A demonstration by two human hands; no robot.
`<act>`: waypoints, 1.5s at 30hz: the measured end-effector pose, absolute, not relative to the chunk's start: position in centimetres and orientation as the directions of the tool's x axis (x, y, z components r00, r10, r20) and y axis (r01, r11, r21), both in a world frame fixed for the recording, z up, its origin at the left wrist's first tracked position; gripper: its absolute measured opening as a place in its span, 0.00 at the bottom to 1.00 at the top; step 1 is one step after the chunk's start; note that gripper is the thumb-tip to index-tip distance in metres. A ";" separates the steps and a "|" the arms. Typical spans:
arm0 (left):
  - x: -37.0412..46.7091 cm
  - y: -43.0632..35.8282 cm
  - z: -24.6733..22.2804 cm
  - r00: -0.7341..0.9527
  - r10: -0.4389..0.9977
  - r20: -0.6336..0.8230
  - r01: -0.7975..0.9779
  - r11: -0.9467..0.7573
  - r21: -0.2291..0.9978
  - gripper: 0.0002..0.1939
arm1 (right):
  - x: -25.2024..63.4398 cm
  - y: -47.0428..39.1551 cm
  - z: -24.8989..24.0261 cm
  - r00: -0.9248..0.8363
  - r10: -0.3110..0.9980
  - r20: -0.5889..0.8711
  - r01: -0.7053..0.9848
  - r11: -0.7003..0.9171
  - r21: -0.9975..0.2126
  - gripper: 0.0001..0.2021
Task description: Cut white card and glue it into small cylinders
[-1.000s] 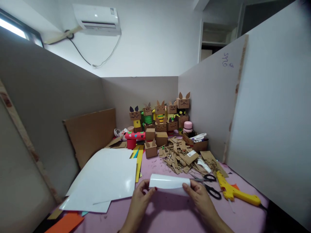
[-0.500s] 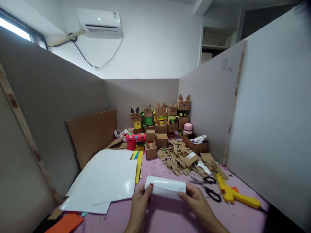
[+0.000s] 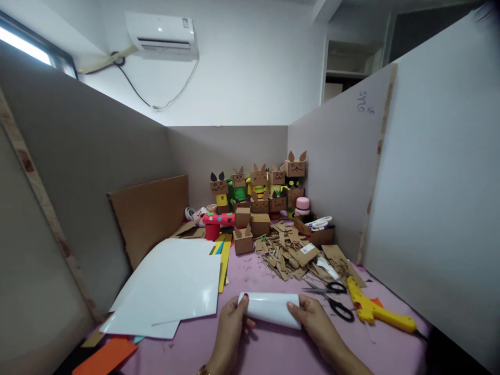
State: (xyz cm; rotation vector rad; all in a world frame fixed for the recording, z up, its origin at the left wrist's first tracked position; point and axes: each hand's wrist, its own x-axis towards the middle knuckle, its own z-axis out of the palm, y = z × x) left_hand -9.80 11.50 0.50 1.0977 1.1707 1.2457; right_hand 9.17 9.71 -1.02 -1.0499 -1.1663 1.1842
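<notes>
A rolled sheet of glossy white paper lies crosswise between my two hands, above the pink tabletop. My left hand grips its left end, thumb on top and fingers curled beneath. At the other end my right hand pinches the roll, thumb along the front and fingers behind. Black-handled scissors lie half open just beyond my right hand. Large flat white sheets rest to the left of my left hand.
A yellow glue gun lies at the right. Cardboard scraps are heaped behind the scissors. Cardboard animal figures and small boxes stand at the back. Orange paper lies front left. Partition walls enclose the table.
The paper's loose front edge has been turned in, and the roll now looks more closed. Both hands have tilted it slightly, its right end lower.
</notes>
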 end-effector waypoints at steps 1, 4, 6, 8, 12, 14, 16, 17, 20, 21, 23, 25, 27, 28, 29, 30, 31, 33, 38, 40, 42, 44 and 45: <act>-9.7 11.5 0.3 -0.039 0.998 -0.041 -0.107 0.036 0.994 0.21 | 9.1 9.7 -1.1 0.005 0.996 0.092 -0.123 0.091 -0.988 0.17; -9.6 11.5 0.0 -0.079 0.996 -0.048 -0.146 0.036 0.989 0.22 | 8.9 9.6 -0.9 -0.002 0.996 0.093 -0.144 0.092 -0.985 0.18; -9.7 11.4 0.0 -0.089 0.995 -0.054 -0.172 0.038 0.984 0.22 | 8.8 9.5 -0.6 0.002 0.994 0.113 -0.153 0.112 -0.982 0.18; -9.8 11.4 0.2 -0.081 0.995 -0.058 -0.192 0.042 0.980 0.21 | 8.8 9.4 -0.3 0.019 0.990 0.137 -0.154 0.139 -0.978 0.18; -10.0 11.4 0.6 -0.009 0.997 -0.076 -0.219 0.073 0.973 0.20 | 9.2 9.4 -0.4 0.053 0.985 0.167 -0.149 0.173 -0.974 0.17; -10.0 11.5 0.7 0.042 0.995 -0.085 -0.225 0.092 0.970 0.19 | 9.3 9.4 -0.4 0.055 0.983 0.174 -0.147 0.180 -0.972 0.17; -10.0 11.6 0.7 0.074 0.993 -0.093 -0.224 0.108 0.969 0.20 | 9.4 9.3 -0.3 0.042 0.982 0.185 -0.146 0.189 -0.971 0.17; -10.0 11.7 0.7 0.078 0.992 -0.095 -0.222 0.110 0.969 0.20 | 9.4 9.2 -0.2 0.029 0.981 0.190 -0.147 0.192 -0.970 0.17; -10.0 11.7 0.7 0.059 0.995 -0.084 -0.220 0.095 0.971 0.19 | 9.2 9.1 0.1 -0.025 0.978 0.207 -0.162 0.200 -0.966 0.17; -10.0 11.6 0.7 0.055 0.996 -0.075 -0.218 0.085 0.972 0.18 | 9.2 9.1 0.1 -0.040 0.977 0.211 -0.167 0.202 -0.965 0.17; -10.0 11.5 0.8 0.060 0.997 -0.055 -0.209 0.066 0.976 0.18 | 9.2 9.1 0.0 -0.051 0.976 0.212 -0.173 0.200 -0.964 0.17; -9.9 11.3 0.9 0.072 0.997 -0.034 -0.194 0.047 0.980 0.19 | 9.2 9.3 -0.2 -0.042 0.978 0.206 -0.173 0.196 -0.965 0.17; -9.8 11.1 1.2 0.080 0.997 -0.014 -0.178 0.028 0.984 0.20 | 9.3 9.4 -0.4 -0.025 0.979 0.203 -0.174 0.196 -0.965 0.18; -9.7 11.0 1.3 0.082 0.997 -0.005 -0.170 0.019 0.985 0.21 | 9.3 9.4 -0.4 -0.018 0.978 0.208 -0.177 0.201 -0.963 0.19; -9.6 10.8 1.4 0.086 0.996 0.002 -0.162 0.012 0.987 0.21 | 9.2 9.4 -0.4 -0.013 0.977 0.214 -0.183 0.208 -0.961 0.20; -9.5 10.7 1.5 0.092 0.996 0.009 -0.153 0.006 0.988 0.21 | 9.1 9.4 -0.3 -0.004 0.975 0.221 -0.195 0.216 -0.957 0.20; -9.3 10.5 1.5 0.096 0.995 0.013 -0.146 0.001 0.989 0.22 | 9.0 9.3 -0.2 0.005 0.975 0.224 -0.208 0.220 -0.953 0.21; -9.1 10.3 1.5 0.104 0.994 0.016 -0.132 -0.002 0.991 0.23 | 8.8 9.1 0.1 0.025 0.974 0.224 -0.227 0.224 -0.948 0.22; -8.9 10.1 1.2 0.103 0.995 0.015 -0.123 -0.002 0.992 0.23 | 8.4 8.6 0.4 0.034 0.966 0.258 -0.169 0.260 -0.951 0.20; -9.1 10.3 1.1 0.086 0.996 0.032 -0.137 -0.020 0.990 0.22 | 8.4 8.5 -0.1 0.082 0.928 0.363 0.000 0.364 -0.931 0.16; -9.2 10.5 1.0 0.049 0.999 0.022 -0.213 -0.011 0.977 0.24 | 8.5 8.5 -0.9 0.119 0.751 0.649 0.351 0.580 -0.735 0.11; -9.1 10.7 0.9 0.030 0.999 -0.033 -0.335 0.041 0.941 0.31 | 8.6 8.8 -1.8 -0.019 0.415 0.910 0.629 0.713 -0.311 0.09; -9.0 10.7 1.0 0.048 0.996 -0.069 -0.390 0.082 0.917 0.33 | 8.5 8.9 -2.0 -0.108 0.288 0.952 0.674 0.725 -0.143 0.10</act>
